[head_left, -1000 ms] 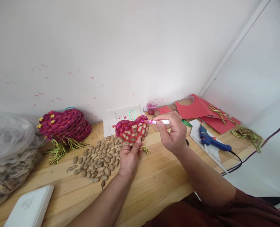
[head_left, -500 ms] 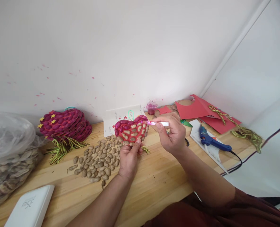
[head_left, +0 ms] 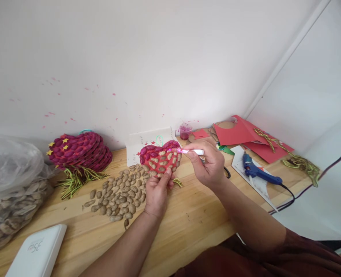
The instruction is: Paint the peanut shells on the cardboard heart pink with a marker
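My left hand (head_left: pixel 158 192) pinches the lower tip of a red heart-shaped card covered with peanuts (head_left: pixel 160 158), thumb on its front. The peanuts along its top and upper left are painted magenta; those in the middle and lower right are bare. A green loop rises from its top, and a yellow-green tassel (head_left: pixel 177 182) shows below it. In my right hand (head_left: pixel 207 163) is a paintbrush (head_left: pixel 195 151) with a white handle, fingers closed round it. The magenta-stained bristles meet the heart's upper right part. Behind stands a clear cup of magenta paint (head_left: pixel 185 132).
Loose peanuts (head_left: pixel 121 196) spread left of my left hand. Farther left are a stack of finished magenta hearts (head_left: pixel 80 152), a plastic bag of peanuts (head_left: pixel 11 207) and a white power bank (head_left: pixel 37 250). To the right lie a blue glue gun (head_left: pixel 259 173), red card (head_left: pixel 236 131) and yarn (head_left: pixel 303 163).
The brush and my right hand have shifted slightly left and down across the heart. My left hand keeps the heart in nearly the same place.
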Available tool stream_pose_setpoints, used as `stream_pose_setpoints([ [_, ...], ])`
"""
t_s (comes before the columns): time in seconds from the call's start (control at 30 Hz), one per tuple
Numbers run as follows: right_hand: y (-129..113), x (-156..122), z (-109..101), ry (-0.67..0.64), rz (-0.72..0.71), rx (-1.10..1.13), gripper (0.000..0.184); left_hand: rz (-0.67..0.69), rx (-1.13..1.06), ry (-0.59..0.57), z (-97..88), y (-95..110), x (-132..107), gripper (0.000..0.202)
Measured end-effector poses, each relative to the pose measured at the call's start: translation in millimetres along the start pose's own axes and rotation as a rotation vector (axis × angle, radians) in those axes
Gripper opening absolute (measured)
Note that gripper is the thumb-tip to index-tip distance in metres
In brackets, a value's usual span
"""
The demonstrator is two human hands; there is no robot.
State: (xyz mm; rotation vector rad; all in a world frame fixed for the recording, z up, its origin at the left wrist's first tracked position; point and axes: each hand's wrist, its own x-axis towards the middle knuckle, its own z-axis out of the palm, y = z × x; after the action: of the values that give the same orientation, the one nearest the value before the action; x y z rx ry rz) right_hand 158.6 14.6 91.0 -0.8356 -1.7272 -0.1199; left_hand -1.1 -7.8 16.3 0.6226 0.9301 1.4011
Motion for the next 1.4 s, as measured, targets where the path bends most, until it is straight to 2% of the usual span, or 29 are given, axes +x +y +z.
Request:
stream_pose_setpoints([
  [0.2,0.6,-0.7,2.2,-0.033,0.013,0.000,0.011,0.015,0.002,-0.007,-1.5,-1.9,0.3,0.037],
  [0.4,4.6,0.5,1.1,-0.009,0.019,-0.007,0.011,-0.005,-0.030,0.030,3.5,2.8,-1.5,0.042],
  [0.6,0.7,-0.7,4.6,-0.053,-0.002,0.003,0.010,0.017,-0.016,0.012,1.1,-1.2,0.1,0.032],
  [0.9,4.3,1.5,1.0,-0.035,0.019,-0.017,0.012,-0.010,-0.029,0.042,5.4,4.0,-1.0,0.047],
  [1.4,2.3,1.6,2.4,-0.047,0.004,0.002,0.010,0.005,-0.016,0.012,2.8,1.6,-0.1,0.044],
])
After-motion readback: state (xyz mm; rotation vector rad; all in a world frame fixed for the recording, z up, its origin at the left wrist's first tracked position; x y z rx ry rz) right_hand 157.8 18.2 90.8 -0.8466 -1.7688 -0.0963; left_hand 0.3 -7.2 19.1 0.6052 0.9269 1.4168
